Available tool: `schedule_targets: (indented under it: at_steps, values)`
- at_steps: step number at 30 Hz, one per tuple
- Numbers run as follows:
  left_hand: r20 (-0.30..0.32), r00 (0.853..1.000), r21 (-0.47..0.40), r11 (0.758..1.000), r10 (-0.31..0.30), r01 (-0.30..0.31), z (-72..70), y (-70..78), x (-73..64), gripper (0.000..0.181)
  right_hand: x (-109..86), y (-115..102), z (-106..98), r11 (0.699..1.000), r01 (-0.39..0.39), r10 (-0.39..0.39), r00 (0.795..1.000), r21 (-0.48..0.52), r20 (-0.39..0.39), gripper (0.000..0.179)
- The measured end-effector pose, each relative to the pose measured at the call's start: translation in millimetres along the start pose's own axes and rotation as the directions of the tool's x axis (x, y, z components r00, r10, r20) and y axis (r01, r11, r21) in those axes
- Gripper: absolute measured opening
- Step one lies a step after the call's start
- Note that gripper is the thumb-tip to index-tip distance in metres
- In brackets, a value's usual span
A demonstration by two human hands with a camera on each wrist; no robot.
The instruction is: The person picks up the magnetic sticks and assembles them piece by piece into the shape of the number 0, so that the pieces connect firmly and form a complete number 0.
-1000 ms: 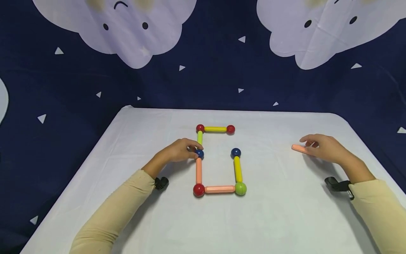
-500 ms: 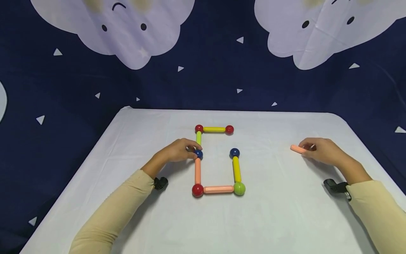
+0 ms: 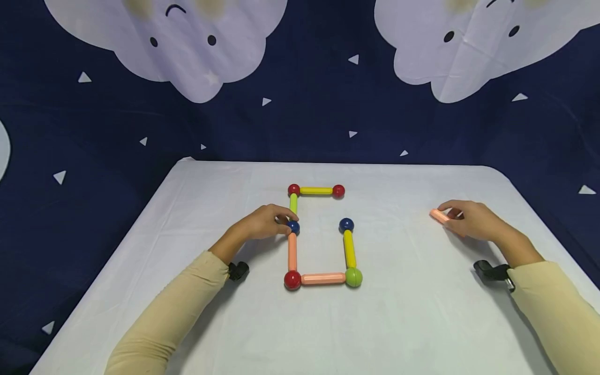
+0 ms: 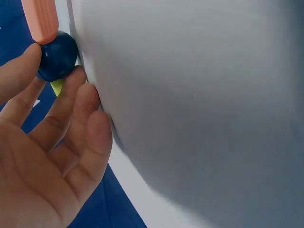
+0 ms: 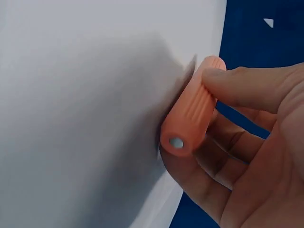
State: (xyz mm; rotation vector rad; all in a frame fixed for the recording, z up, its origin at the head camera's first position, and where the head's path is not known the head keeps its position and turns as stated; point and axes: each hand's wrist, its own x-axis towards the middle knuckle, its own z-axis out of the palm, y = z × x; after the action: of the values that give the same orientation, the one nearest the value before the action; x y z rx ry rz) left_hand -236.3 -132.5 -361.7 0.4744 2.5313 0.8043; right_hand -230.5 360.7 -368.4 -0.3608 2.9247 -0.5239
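My left hand [image 3: 266, 222] pinches a blue ball [image 4: 59, 56] between thumb and fingers. That ball joins a lime green rod [image 3: 293, 203] on its far side and an orange rod [image 3: 292, 252] on its near side. On the right of the table, my right hand [image 3: 473, 219] grips a loose orange rod [image 5: 194, 107], thumb on one side and fingers on the other. A round metal end [image 5: 176, 142] shows on this rod. In the head view, part of the rod is hidden behind the thumb.
A yellow rod [image 3: 316, 191] with a red ball [image 3: 338, 191] forms the top arm. Below lie a red ball [image 3: 292, 280], an orange rod [image 3: 323, 278], a green ball [image 3: 353, 277] and a yellow rod [image 3: 349, 249], ending in a blue ball [image 3: 346, 225]. White cloth covers the table [image 3: 412, 323].
The right hand has closed its fingers round the loose orange rod and turned it, so it tilts more steeply. The left hand stays on the blue ball.
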Motion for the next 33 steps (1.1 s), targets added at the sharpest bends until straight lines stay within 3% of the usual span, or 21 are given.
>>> schedule_targets:
  at_steps: [9,17,33]
  values:
    - [0.002,1.0,0.012,1.0,-0.008,0.008,-1.0,1.0,1.4,0.033,12.0,-22,-4,0.982,-0.027,0.02,0.999,0.185,0.04,0.056]
    - [0.009,1.0,0.012,1.0,-0.011,0.011,-0.5,1.6,1.9,0.034,34.1,-48,5,0.923,-0.094,0.069,0.994,0.374,0.08,0.061]
    - [0.012,1.0,0.017,1.0,-0.022,0.022,-1.1,0.1,2.5,0.034,82.1,-105,29,0.805,-0.077,0.062,0.997,0.588,0.046,0.061]
